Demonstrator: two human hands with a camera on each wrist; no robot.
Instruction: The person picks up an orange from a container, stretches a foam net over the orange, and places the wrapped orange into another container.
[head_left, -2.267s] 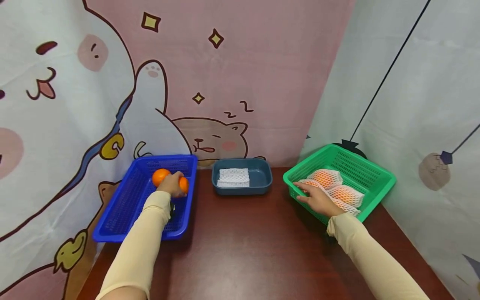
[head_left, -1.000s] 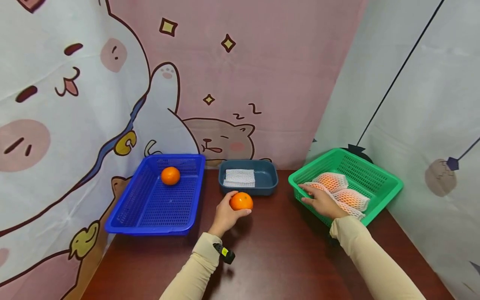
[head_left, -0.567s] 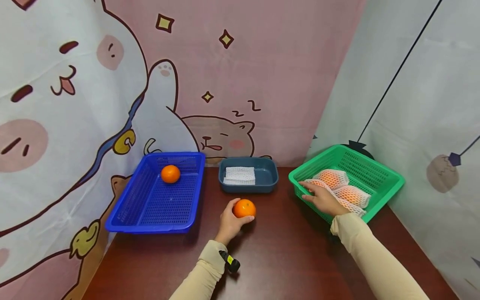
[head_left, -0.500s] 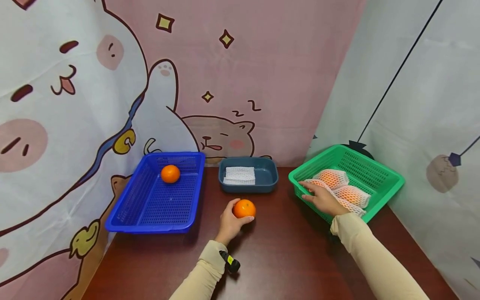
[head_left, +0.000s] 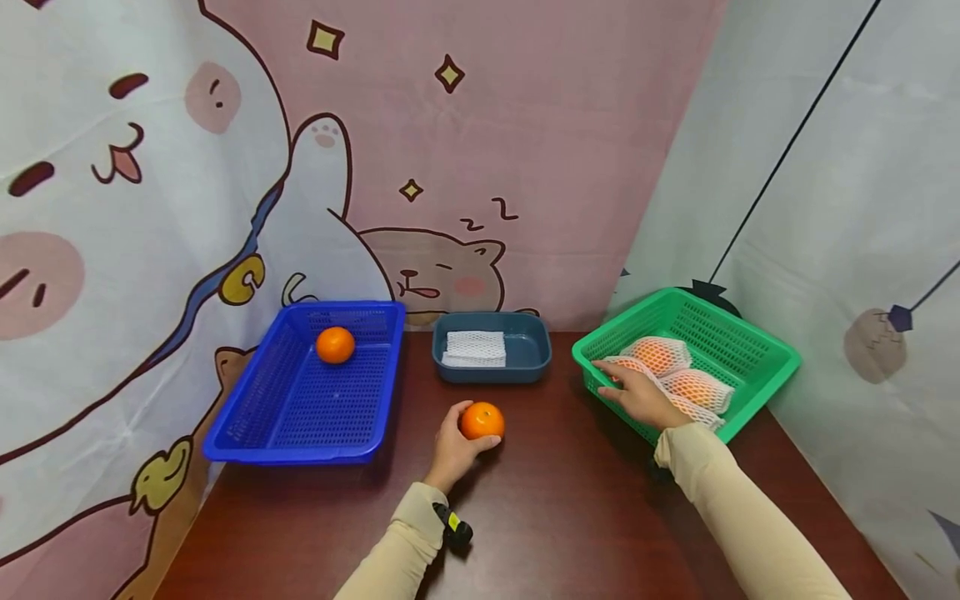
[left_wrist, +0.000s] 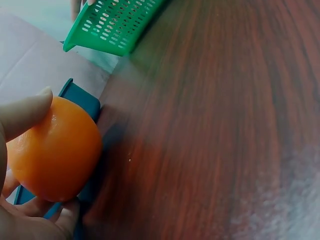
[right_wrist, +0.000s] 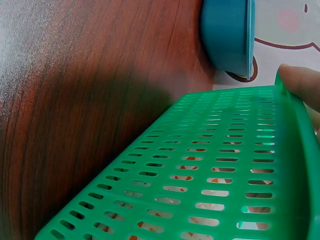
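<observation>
My left hand (head_left: 454,446) grips an orange (head_left: 482,422) over the middle of the table, its thumb on the near side and fingers behind. In the left wrist view, the orange (left_wrist: 57,150) sits between thumb and fingers; whether it touches the table I cannot tell. My right hand (head_left: 639,398) holds the near-left rim of a green basket (head_left: 750,350), with fingers inside and thumb outside. Beside those fingers lie several fruits in white foam nets (head_left: 697,390), partly hidden by the hand. A second orange (head_left: 335,345) lies in the blue basket (head_left: 300,457) on the left.
A small dark blue-grey tray (head_left: 527,350) at the back centre holds folded white foam nets (head_left: 476,348). It stands between the two baskets, just beyond the left hand. A printed curtain (head_left: 570,150) hangs behind and along the sides of the brown table (head_left: 555,517).
The left hand lifted the orange out of the blue basket and carried it right to the table's middle. Over the last half second it barely moves. The right hand stays on the green basket.
</observation>
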